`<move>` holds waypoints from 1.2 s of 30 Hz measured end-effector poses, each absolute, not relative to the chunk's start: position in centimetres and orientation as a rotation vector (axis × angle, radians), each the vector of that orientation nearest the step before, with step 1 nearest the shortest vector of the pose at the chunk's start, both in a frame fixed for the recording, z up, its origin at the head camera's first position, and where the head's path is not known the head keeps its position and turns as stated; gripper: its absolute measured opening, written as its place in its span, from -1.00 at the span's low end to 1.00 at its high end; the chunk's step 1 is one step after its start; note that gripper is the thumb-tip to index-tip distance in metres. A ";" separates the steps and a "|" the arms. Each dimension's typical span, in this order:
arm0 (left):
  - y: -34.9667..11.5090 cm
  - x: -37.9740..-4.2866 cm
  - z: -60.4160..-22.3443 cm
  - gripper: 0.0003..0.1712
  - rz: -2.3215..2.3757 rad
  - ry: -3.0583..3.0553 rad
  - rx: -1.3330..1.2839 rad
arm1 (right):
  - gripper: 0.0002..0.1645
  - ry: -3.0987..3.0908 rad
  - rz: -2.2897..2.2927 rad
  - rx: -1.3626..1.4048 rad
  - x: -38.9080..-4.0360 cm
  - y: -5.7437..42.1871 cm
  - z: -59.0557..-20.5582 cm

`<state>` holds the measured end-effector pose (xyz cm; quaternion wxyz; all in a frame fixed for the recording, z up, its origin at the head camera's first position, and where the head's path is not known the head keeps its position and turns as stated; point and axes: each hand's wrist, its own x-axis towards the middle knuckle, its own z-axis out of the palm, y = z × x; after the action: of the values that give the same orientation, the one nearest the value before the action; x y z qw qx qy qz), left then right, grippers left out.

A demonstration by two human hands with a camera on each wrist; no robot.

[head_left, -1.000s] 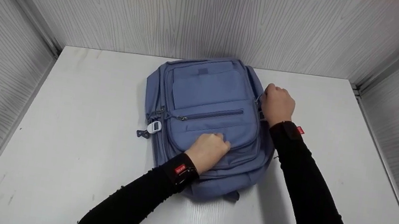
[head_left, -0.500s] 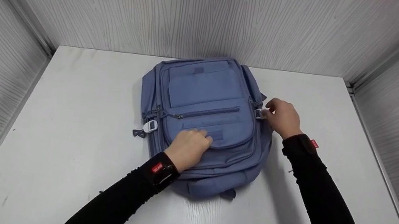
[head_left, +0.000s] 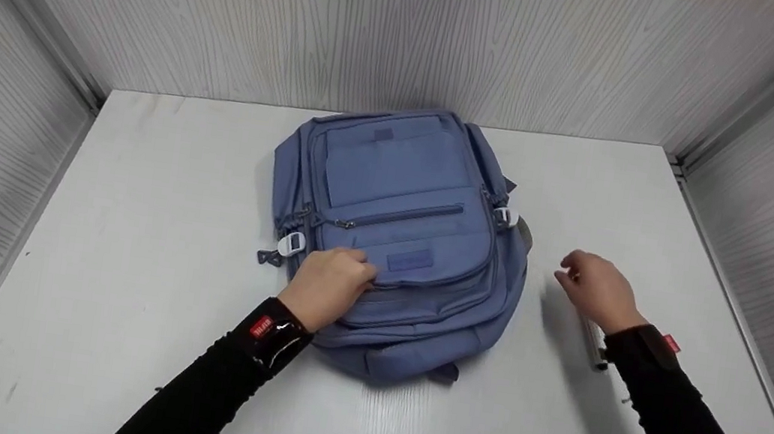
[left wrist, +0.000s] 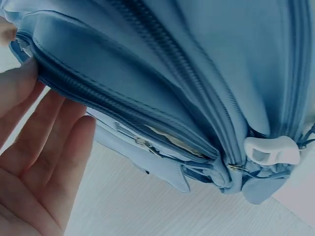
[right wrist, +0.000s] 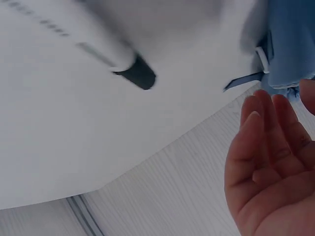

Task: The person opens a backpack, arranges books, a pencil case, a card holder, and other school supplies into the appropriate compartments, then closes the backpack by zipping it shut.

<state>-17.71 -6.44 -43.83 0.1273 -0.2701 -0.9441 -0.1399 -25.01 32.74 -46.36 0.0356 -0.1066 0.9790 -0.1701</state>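
A blue backpack (head_left: 402,166) lies front side up on the white table. My left hand (head_left: 332,281) pinches the edge of its front pocket near the lower left. In the left wrist view, that zippered edge (left wrist: 83,91) is pulled away and the pocket gapes. My right hand (head_left: 600,289) hovers to the right of the backpack, fingers loosely bent, holding nothing. A white pen (head_left: 595,345) with a dark end lies below it, partly hidden by the hand and wrist. The right wrist view shows the pen (right wrist: 106,42) blurred, apart from the fingers.
White buckles (head_left: 291,244) sit on both sides of the backpack, with a dangling strap end at the left. Grained panels (head_left: 398,29) wall the white table (head_left: 165,231) at the back and both sides.
My right hand has left the buckle at the backpack's right side and moved right and nearer to me. My left hand has shifted left along the pocket edge. More of the pen shows.
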 end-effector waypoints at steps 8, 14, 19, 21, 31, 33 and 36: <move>-6.7 -17.5 -44.5 -0.89 -0.238 -2.597 -0.838 | -0.59 2.914 -0.477 -0.158 -19.9 37.4 -48.0; -6.9 -17.7 -44.7 -0.90 -0.058 -2.573 -0.865 | -0.46 2.769 -0.479 -0.016 -17.4 39.4 -48.7; -7.2 -18.1 -44.0 -0.88 -0.003 -2.547 -0.852 | -0.46 2.700 -0.473 0.023 -16.4 39.5 -49.1; -7.3 -18.3 -43.4 -0.92 -0.012 -2.507 -0.819 | -0.52 2.702 -0.472 0.030 -16.3 39.4 -49.3; -8.7 -20.7 -40.1 -0.91 -0.204 -2.435 -0.585 | -0.70 2.799 -0.594 0.018 -16.0 39.3 -49.0; -9.0 -21.3 -39.7 -0.91 -0.254 -2.458 -0.546 | -0.72 2.825 -0.635 -0.015 -15.7 39.1 -48.1; -9.4 -21.9 -39.5 -0.90 -0.307 -2.486 -0.506 | -0.77 2.888 -0.698 -0.073 -15.0 38.2 -45.8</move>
<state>-21.89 -9.39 -39.46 0.2887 -0.1896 -0.9314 -0.1149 -14.99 38.18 -45.77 0.0849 -0.0244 0.9682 -0.2339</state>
